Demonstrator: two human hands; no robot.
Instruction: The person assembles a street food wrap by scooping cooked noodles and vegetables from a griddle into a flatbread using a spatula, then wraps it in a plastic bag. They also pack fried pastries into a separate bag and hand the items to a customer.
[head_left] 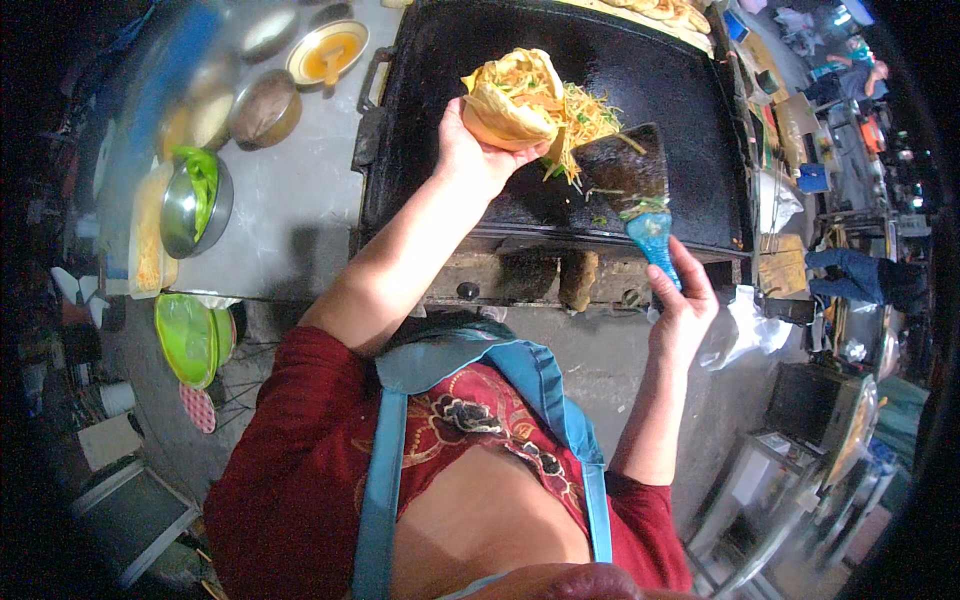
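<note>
My left hand (472,158) cups an opened flatbread (512,105) from below, over the black griddle (440,90). Shredded filling shows in the bread's mouth. Right beside it on the griddle lies a loose heap of shredded vegetables (590,120), partly hidden behind the bread. My right hand (685,300) is wrapped round the blue handle of a wide, flat scraper (632,175). Its dark blade lies at the heap's near right side, with a few shreds on it.
Left of the griddle, a grey counter (300,200) carries a bowl of orange sauce with a brush (328,55), a metal bowl with green leaves (198,200) and several other bowls. More flatbreads (655,12) lie beyond the griddle. A green basket (187,338) hangs below the counter.
</note>
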